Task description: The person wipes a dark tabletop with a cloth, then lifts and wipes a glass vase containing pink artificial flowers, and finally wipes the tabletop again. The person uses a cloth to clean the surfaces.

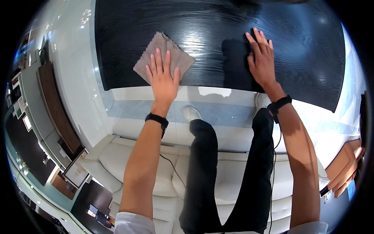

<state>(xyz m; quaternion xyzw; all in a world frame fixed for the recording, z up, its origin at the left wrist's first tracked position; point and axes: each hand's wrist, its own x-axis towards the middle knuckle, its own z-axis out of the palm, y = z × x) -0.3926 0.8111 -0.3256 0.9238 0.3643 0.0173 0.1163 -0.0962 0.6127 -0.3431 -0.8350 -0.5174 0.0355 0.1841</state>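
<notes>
A greyish-brown cleaning cloth [182, 60] with a scalloped edge lies spread flat on a glossy black wood-grain table [125, 32], turned like a diamond. My left hand [162, 79] rests palm down on it, fingers apart and pointing to the far side; it presses on the cloth without gripping it. To the right, my right hand [263, 61] is over the bare tabletop, its fingers spread and holding nothing. Whether its palm touches the surface cannot be told. Each wrist wears a black strap, and a cable runs down from the right one.
A cream leather sofa [233, 175] stands behind my legs. White shoes [191, 113] rest on the pale tiled floor [140, 109] by the table's near edge. Brown leather seating [344, 163] is at the right, a dark wooden bench-like piece [57, 105] at the left.
</notes>
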